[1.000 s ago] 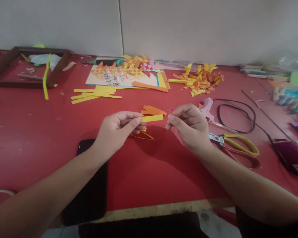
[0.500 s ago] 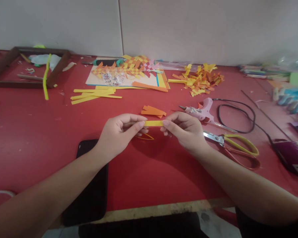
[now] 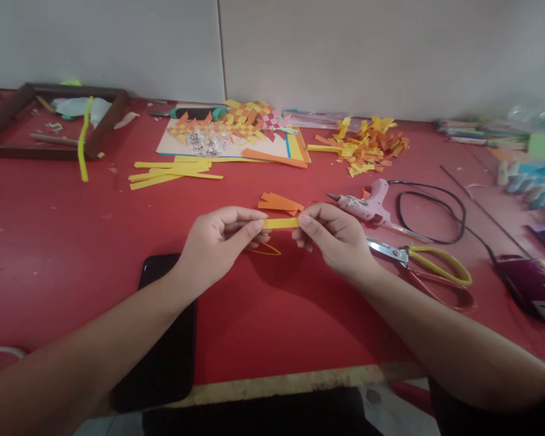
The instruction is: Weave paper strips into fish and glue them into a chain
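Observation:
A short yellow paper strip (image 3: 280, 223) is stretched level between my two hands, above the red table. My left hand (image 3: 224, 239) pinches its left end between thumb and fingers. At the other end, the thumb and fingers of my right hand (image 3: 333, 236) are closed on it. Just behind the strip lie several orange paper strips (image 3: 279, 203). A thin yellow paper loop (image 3: 270, 249) shows below my left fingers, its left part hidden by them; whether they touch it I cannot tell.
A pink glue gun (image 3: 367, 203) and scissors (image 3: 399, 254) lie right of my hands. A black phone (image 3: 168, 339) is under my left forearm. Behind are yellow strips (image 3: 172, 172), a heap of folded paper pieces (image 3: 367, 145), woven paper shapes (image 3: 249, 118) and a brown frame (image 3: 104, 133).
My right hand has tilted its end of the yellow strip slightly upward. My left hand stays almost where it was, and the things on the table lie the same.

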`<state>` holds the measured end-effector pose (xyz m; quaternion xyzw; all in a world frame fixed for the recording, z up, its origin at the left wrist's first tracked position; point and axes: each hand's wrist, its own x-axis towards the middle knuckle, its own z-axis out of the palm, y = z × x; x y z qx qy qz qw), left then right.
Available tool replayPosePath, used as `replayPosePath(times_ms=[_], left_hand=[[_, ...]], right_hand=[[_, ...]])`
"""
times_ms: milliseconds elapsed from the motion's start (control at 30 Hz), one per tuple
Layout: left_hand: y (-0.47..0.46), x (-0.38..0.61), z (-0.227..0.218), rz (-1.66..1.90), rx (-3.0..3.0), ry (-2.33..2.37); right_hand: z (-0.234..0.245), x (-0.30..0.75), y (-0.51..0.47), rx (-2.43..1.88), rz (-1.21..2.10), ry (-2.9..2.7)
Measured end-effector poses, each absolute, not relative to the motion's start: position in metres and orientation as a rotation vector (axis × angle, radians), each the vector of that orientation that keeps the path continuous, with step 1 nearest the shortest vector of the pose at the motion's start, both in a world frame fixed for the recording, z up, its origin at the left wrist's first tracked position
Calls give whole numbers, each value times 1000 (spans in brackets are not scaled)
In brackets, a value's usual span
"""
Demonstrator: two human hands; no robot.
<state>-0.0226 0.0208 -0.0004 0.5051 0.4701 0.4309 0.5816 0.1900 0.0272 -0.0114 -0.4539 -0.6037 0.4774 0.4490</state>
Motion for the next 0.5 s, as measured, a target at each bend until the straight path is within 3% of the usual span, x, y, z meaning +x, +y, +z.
replayPosePath(times_ms=[500], left_hand=[[10,-26,-2,1060,1821,1065]], right_hand=[[-7,191,16,-1077,950,-1815]])
